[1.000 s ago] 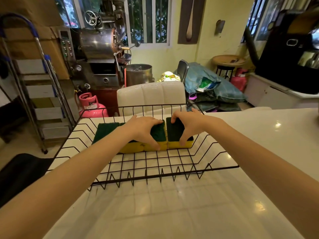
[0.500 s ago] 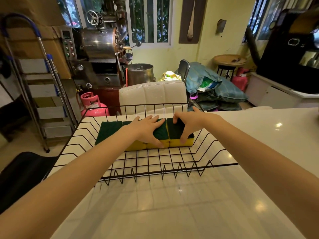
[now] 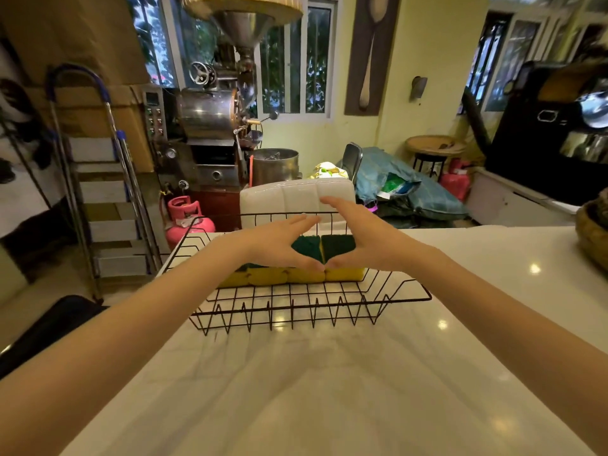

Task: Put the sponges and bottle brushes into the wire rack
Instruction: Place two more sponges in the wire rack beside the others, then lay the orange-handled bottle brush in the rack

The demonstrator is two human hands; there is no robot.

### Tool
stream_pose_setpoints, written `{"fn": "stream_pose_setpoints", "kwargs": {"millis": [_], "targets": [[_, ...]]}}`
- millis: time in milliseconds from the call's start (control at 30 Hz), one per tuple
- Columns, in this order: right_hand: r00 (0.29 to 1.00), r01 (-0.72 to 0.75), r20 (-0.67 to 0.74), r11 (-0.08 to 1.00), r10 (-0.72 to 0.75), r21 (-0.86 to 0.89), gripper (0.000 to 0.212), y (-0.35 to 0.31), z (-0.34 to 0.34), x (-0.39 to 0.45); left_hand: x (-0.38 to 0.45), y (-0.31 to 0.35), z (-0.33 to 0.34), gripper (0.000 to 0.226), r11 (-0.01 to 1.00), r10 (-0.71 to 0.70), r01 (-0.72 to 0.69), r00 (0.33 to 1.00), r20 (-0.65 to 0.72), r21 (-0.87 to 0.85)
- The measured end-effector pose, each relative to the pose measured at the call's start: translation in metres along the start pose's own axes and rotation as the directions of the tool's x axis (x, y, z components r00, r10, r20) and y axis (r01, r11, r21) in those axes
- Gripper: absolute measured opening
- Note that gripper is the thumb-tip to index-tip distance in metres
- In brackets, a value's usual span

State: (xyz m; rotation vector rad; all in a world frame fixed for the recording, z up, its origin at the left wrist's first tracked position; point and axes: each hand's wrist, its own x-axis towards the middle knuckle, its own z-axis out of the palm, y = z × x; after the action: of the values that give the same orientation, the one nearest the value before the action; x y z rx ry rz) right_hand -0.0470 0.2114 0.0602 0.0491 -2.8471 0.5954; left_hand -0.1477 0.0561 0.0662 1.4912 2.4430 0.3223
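Observation:
A black wire rack (image 3: 408,292) stands on the white counter. Inside it a row of yellow sponges with dark green tops (image 3: 306,248) lies side by side. My left hand (image 3: 279,243) hovers over the left sponges, fingers straight and apart, thumb near the sponges' front edge. My right hand (image 3: 358,235) is open above the rightmost sponge (image 3: 342,246), its thumb meeting the left thumb. Neither hand grips anything. No bottle brush is in view.
The white counter (image 3: 329,390) stretches toward me and to the right. A woven basket (image 3: 592,235) sits at its right edge. Behind the rack are a white chair back (image 3: 296,199), a pink gas cylinder (image 3: 184,215) and a stepladder (image 3: 102,192).
Both hands have lifted off the sponges and flattened out with fingers extended. The view has tilted up and pulled back from the rack.

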Motion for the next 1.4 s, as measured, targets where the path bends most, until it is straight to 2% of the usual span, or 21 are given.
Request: {"fn": "stream_pose_setpoints", "kwargs": {"millis": [133, 267, 567, 733, 1000, 1200, 1400], "targets": [[0.998, 0.056, -0.027, 0.997, -0.055, 0.045, 0.098, -0.033, -0.001, -0.037, -0.045, 0.014, 0.007, 0.095, 0.989, 0.054, -0.067, 0.994, -0.097, -0.128], [0.998, 0.052, 0.034, 0.995, -0.055, 0.084, 0.092, -0.054, 0.008, -0.082, -0.096, 0.028, 0.026, 0.102, 0.977, 0.044, -0.064, 0.994, -0.099, -0.201], [0.954, 0.003, 0.297, 0.990, -0.044, 0.139, 0.088, -0.071, 0.047, -0.167, -0.173, 0.038, 0.086, 0.098, 0.981, 0.039, -0.019, 0.994, 0.102, -0.191], [0.914, -0.049, 0.405, 0.995, 0.009, 0.089, 0.080, -0.073, 0.060, -0.187, -0.188, 0.039, 0.102, 0.094, 0.990, 0.034, -0.006, 0.980, 0.195, -0.140], [0.876, -0.026, 0.482, 0.999, 0.000, 0.046, 0.039, -0.068, 0.063, -0.195, -0.194, 0.046, 0.108, 0.079, 0.996, 0.073, -0.057, 0.969, 0.237, -0.073], [0.868, -0.021, 0.496, 0.999, 0.005, 0.028, 0.018, -0.063, 0.062, -0.191, -0.184, 0.047, 0.106, 0.053, 0.992, 0.100, -0.083, 0.975, 0.200, -0.092], [0.886, -0.010, 0.463, 1.000, 0.008, 0.002, 0.015, -0.063, 0.041, -0.171, -0.174, 0.044, 0.086, 0.055, 0.993, 0.114, -0.111, 0.988, 0.102, -0.031]]}}
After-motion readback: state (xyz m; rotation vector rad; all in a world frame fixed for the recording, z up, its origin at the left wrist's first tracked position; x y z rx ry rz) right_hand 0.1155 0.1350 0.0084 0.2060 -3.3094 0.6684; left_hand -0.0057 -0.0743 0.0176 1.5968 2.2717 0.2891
